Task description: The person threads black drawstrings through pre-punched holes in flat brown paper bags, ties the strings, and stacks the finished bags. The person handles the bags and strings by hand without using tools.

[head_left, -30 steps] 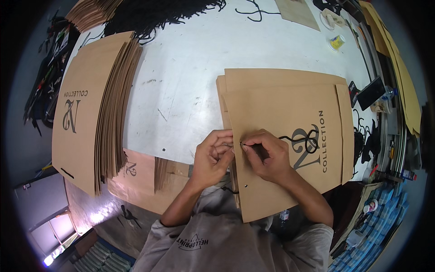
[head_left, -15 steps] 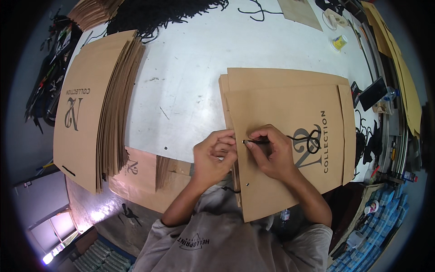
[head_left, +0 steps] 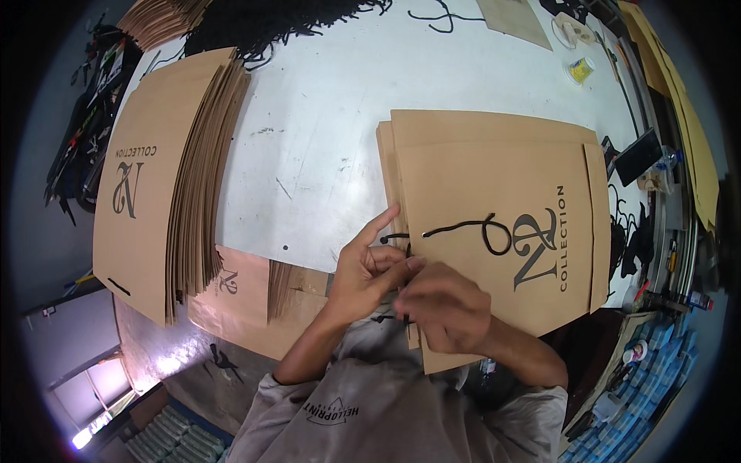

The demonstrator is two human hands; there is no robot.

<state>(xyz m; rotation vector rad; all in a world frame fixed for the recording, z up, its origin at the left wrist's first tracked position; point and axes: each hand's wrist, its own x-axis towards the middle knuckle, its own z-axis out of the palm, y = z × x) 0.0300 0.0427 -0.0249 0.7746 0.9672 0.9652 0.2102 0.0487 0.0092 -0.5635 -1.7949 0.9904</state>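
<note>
A brown paper bag (head_left: 471, 177) with dark print lies on top of a few others at the right of the table. Through a hole near its left edge runs a black cord (head_left: 496, 245), which curls in a loop on the bag's face; a dark knotted end sticks out beyond that edge. My left hand (head_left: 367, 270) is at this edge, index finger stretched out, thumb and curled fingers closed on the bag's edge. Close beside the left thumb, my right hand (head_left: 451, 305) is curled over the bag's lower left part. Motion smears its fingertips, and whatever they hold is hidden.
A thick stack of paper bags (head_left: 147, 177) stands at the left, with more bags (head_left: 239, 301) below it. A heap of black cords (head_left: 262, 27) lies at the back. At the right are a yellow-and-white cup (head_left: 580, 70), a dark phone-like device (head_left: 638, 157) and loose cords.
My right hand has let go of the cord on the bag's face and moved down and left to the bag's edge. The cord now lies looped further left.
</note>
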